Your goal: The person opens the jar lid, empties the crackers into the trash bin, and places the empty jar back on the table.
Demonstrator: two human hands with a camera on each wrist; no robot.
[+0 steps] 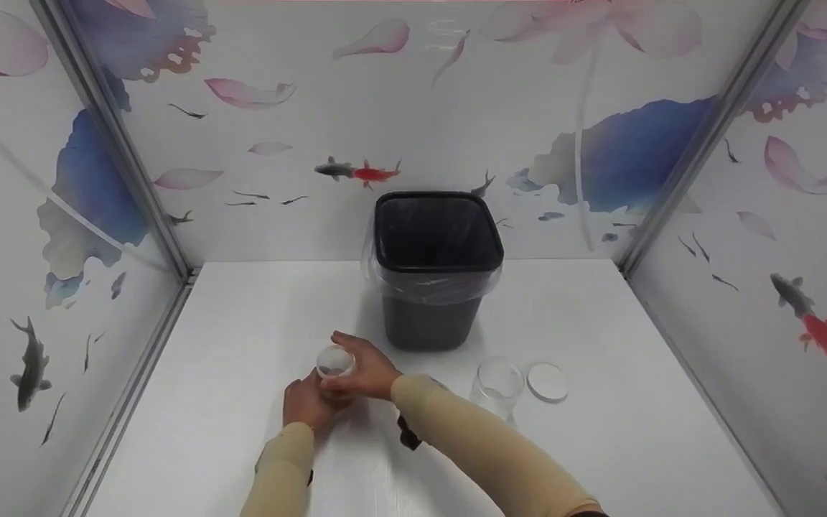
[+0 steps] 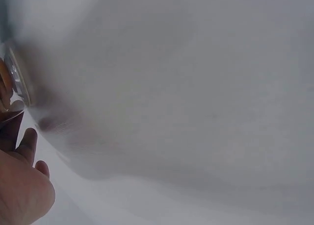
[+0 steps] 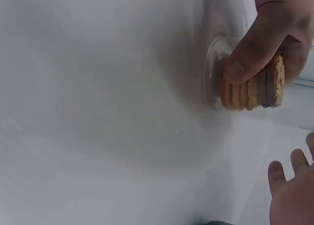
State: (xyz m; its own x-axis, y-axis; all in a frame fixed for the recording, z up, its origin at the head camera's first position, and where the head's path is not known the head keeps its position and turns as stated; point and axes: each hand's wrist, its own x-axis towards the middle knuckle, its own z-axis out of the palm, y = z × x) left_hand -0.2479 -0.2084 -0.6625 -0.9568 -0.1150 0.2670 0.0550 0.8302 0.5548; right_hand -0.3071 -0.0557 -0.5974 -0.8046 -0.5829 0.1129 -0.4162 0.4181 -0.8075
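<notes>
In the head view my two hands meet left of the middle around a clear round container (image 1: 335, 361), its mouth facing up. My left hand (image 1: 307, 406) grips it low on the near side. My right hand (image 1: 369, 368) holds its upper part between thumb and forefinger, from the far right. The right wrist view shows a thumb (image 3: 245, 63) across a tan, ridged stack like biscuits (image 3: 240, 95), just above the clear base (image 3: 214, 70). Other fingers (image 3: 277, 176) reach in from the lower right there. At the left wrist view's edge, fingertips (image 2: 29, 139) show below the container's base (image 2: 18, 78).
A black bin (image 1: 431, 316) with a clear liner stands at the table's back. Right of my right forearm is a clear jar (image 1: 497, 384), with a round white lid (image 1: 547, 382) lying beside it. Printed walls enclose the white table (image 1: 241, 309) at the back and both sides.
</notes>
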